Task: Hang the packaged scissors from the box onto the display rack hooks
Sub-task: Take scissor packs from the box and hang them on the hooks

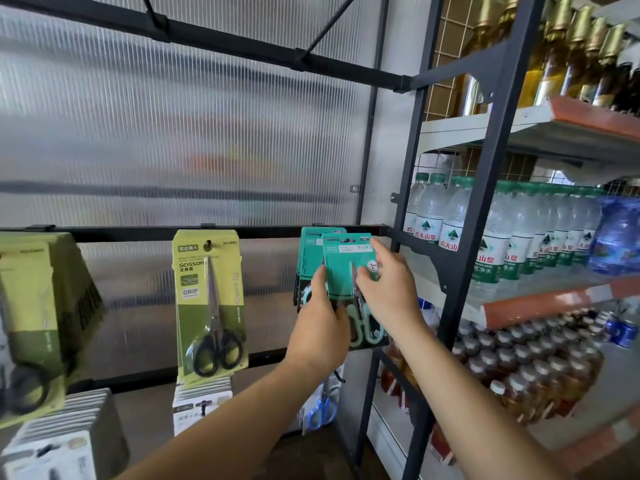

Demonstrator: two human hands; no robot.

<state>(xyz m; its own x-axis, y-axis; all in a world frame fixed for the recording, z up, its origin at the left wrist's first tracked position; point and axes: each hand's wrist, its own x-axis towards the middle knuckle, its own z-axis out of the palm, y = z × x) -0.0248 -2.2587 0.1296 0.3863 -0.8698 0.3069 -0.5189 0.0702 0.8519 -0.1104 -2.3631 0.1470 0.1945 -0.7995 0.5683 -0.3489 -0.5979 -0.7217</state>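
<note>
Ribbed plastic wall behind the rack rail point(138, 233). Teal scissors pack point(346, 268) sits between my hands, just in front of the hung teal packs point(309, 252). Left hand point(322, 327) pinches its left edge, right hand point(388, 285) its right side. Hook hidden above my fingers; best to level the hole, then push straight back.

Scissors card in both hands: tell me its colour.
The scissors card is teal green; head view shows it.

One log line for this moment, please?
left hand, right hand: hold teal scissors pack | before hung teal packs | hooked: unclear
</note>
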